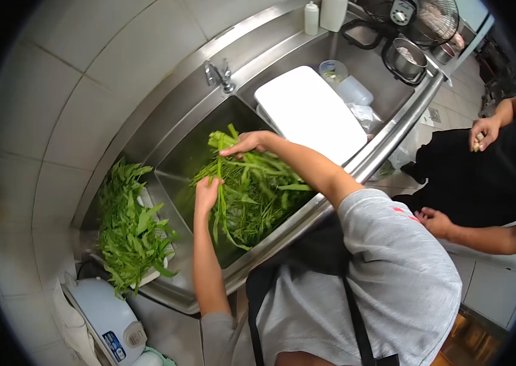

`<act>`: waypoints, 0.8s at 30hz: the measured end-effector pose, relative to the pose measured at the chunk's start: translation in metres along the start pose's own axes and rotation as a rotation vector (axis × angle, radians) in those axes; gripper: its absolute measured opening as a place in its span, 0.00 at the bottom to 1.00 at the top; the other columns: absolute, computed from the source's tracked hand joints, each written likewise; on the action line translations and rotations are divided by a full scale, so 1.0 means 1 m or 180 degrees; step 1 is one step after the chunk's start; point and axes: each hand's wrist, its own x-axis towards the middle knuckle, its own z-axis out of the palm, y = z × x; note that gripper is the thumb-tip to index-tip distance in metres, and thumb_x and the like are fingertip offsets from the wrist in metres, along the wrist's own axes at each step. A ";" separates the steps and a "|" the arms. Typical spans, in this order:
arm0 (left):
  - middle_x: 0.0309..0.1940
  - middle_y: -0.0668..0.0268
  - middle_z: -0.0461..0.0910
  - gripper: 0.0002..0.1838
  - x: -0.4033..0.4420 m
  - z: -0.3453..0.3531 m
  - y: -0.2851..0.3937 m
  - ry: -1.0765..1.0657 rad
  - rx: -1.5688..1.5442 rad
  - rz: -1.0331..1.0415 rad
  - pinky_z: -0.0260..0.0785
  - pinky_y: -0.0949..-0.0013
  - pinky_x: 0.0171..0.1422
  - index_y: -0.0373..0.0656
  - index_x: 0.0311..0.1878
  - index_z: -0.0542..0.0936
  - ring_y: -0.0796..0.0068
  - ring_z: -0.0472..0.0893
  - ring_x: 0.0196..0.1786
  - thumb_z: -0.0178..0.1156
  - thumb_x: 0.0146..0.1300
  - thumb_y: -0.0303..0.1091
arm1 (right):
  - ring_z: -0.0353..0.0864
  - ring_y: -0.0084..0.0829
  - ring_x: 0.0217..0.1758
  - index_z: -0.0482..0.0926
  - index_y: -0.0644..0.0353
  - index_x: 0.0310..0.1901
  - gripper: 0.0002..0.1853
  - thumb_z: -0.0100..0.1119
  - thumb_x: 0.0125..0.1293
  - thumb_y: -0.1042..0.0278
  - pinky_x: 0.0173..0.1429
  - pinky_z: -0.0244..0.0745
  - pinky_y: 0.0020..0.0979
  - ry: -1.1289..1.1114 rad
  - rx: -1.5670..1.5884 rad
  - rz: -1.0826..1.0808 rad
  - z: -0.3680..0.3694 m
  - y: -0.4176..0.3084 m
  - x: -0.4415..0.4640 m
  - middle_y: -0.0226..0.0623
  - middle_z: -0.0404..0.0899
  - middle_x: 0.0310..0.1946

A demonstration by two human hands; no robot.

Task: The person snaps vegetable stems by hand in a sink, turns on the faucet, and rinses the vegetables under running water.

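Note:
Over the sink basin (178, 177), my left hand (208, 194) pinches green stems near their middle. My right hand (247, 143) is closed around the upper part of the same stems, close to their cut ends. Long leafy greens (252, 201) fill the basin beneath both hands, and some leaves trail under my right forearm. To the left, a heap of leafy greens (129, 226) lies on a white rack (166, 235) beside the basin.
A white board (313, 113) covers part of the second basin, near plastic containers (354, 91). The faucet (220, 76) stands behind. A rice cooker (102, 311) is at lower left. Another person (483, 177) stands at right, holding small pieces. Pots (405, 58) and a fan (404, 15) are at upper right.

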 end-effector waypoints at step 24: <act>0.16 0.77 0.55 0.14 0.005 0.002 0.002 -0.0886 -0.1400 -0.0505 0.54 0.76 0.25 0.40 0.29 0.73 0.84 0.56 0.18 0.45 0.59 0.40 | 0.65 0.24 0.14 0.68 0.59 0.09 0.22 0.68 0.42 0.52 0.21 0.63 0.26 0.1389 0.0309 -0.0445 0.002 -0.011 0.025 0.31 0.67 0.10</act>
